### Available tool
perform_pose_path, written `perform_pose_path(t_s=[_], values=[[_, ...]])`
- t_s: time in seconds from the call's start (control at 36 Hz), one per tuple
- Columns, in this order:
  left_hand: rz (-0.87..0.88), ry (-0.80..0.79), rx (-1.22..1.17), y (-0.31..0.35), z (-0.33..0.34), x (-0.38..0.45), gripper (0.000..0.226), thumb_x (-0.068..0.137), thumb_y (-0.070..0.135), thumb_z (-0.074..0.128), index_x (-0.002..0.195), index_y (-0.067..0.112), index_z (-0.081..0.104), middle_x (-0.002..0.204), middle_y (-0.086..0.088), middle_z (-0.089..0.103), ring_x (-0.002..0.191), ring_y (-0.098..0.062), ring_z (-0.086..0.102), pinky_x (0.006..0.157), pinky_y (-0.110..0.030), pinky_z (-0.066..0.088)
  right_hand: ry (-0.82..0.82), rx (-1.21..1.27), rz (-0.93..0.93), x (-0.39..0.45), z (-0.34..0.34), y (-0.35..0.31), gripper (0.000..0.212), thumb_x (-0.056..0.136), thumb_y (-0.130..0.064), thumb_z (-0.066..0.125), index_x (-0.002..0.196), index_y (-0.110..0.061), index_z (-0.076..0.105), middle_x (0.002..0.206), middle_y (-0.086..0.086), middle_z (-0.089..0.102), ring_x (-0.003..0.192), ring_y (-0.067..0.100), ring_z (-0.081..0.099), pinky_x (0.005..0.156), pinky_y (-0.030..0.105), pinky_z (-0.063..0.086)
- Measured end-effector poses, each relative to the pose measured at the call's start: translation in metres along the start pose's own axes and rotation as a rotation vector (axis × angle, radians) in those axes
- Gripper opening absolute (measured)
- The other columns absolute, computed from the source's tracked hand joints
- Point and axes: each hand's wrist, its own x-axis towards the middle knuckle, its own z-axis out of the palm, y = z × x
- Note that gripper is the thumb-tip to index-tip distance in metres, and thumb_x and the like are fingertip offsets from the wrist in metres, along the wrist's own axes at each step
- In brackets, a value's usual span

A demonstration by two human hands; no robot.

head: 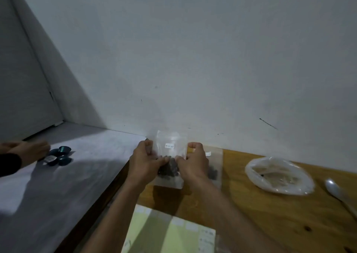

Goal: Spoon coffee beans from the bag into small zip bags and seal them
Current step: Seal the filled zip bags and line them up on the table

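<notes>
Now both hands pinching a zip bag (172,146) of beans (168,168) upright, left hand (144,162) gripping one edge, right hand (194,162) the other, spoon (336,191) lying well apart on the table (270,214)

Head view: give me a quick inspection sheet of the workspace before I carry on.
Surface: wooden table against a white wall; a grey surface adjoins it on the left.
Job's things: small zip bag with dark beans, held upright; a second zip bag with beans lies behind the right hand; big plastic bag lies open to the right; spoon lies on the table at the right edge.
Clutter: dark capsules on the grey surface; pale green sheets at the near edge.
Grippers: left hand and right hand both pinch the small zip bag.
Cables: nothing seen.
Surroundings: another person's hand next to the capsules.
</notes>
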Motion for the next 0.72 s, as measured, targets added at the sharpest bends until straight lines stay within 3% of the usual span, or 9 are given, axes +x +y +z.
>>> perform_pose_path(t_s=[0.11,0.25,0.31,0.39,0.47,0.72], values=[[0.018,0.007,0.139,-0.008,0.010,0.026,0.068,0.080,0.026,0.083,0.136,0.012,0.047,0.129,-0.005,0.059,0.119,-0.026,0.058,0.093,-0.034,0.052,0.031,-0.138,-0.047,0.026,0.020,0.002,0.051,0.092,-0.014,0.068,0.132,-0.024,0.039,0.127,0.007,0.056,0.102,0.022,0.059,0.083,0.034,0.058],[0.021,-0.031,0.275,-0.023,0.021,0.043,0.051,0.083,0.027,0.079,0.122,0.005,0.052,0.117,-0.014,0.063,0.109,-0.032,0.060,0.082,-0.035,0.051,0.031,-0.487,-0.113,0.038,0.029,0.010,0.041,0.094,-0.023,0.064,0.129,-0.023,0.043,0.122,0.005,0.063,0.107,0.029,0.059,0.092,0.046,0.050],[0.026,-0.056,0.303,-0.027,0.025,0.046,0.044,0.085,0.022,0.077,0.118,0.005,0.055,0.117,-0.014,0.065,0.108,-0.032,0.062,0.086,-0.040,0.053,0.049,-0.643,-0.138,0.039,0.029,0.015,0.039,0.094,-0.032,0.062,0.129,-0.023,0.046,0.123,0.004,0.064,0.116,0.030,0.052,0.097,0.046,0.041],[0.050,-0.068,0.333,-0.026,0.028,0.048,0.046,0.085,0.017,0.075,0.124,0.004,0.055,0.121,-0.014,0.064,0.112,-0.031,0.061,0.084,-0.032,0.050,0.059,-0.765,-0.183,0.040,0.028,0.021,0.035,0.093,-0.039,0.058,0.124,-0.025,0.052,0.123,0.002,0.063,0.119,0.027,0.045,0.095,0.044,0.033],[0.073,-0.081,0.316,-0.026,0.032,0.049,0.057,0.086,0.017,0.074,0.136,0.006,0.050,0.131,-0.011,0.062,0.120,-0.028,0.058,0.090,-0.029,0.048,0.067,-0.795,-0.225,0.041,0.024,0.027,0.029,0.093,-0.039,0.058,0.119,-0.026,0.056,0.121,0.000,0.063,0.116,0.025,0.046,0.095,0.043,0.032],[0.123,-0.105,0.368,-0.022,0.042,0.045,0.055,0.092,0.027,0.069,0.140,0.008,0.051,0.135,-0.011,0.062,0.121,-0.028,0.061,0.098,-0.037,0.050,0.098,-0.783,-0.233,0.040,0.004,0.034,0.033,0.097,-0.048,0.051,0.118,-0.025,0.061,0.124,-0.001,0.059,0.115,0.024,0.046,0.096,0.042,0.035]])
